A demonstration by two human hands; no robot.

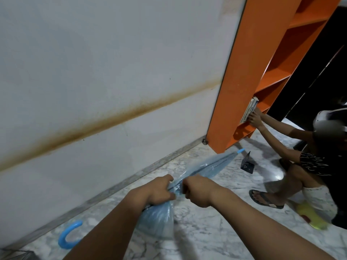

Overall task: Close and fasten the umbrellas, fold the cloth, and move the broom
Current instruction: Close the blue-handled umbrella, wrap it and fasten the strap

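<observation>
A light blue translucent umbrella (210, 167) lies closed across the middle of the view, its blue tip pointing up right toward the orange shelf. Its curved blue handle (68, 234) shows at the lower left, below my left forearm. My left hand (159, 190) grips the bunched canopy near its middle. My right hand (199, 190) grips the canopy right beside it, fingers curled round the plastic. Loose canopy bulges out below my left wrist. No cloth or broom is in view.
A white wall (112, 72) with a brown stain runs along the left. An orange shelf unit (249, 81) stands at upper right. A crouching person (309, 166) reaches into it. A small black bracket (247, 164) and a yellow object (311, 216) lie on the marble floor.
</observation>
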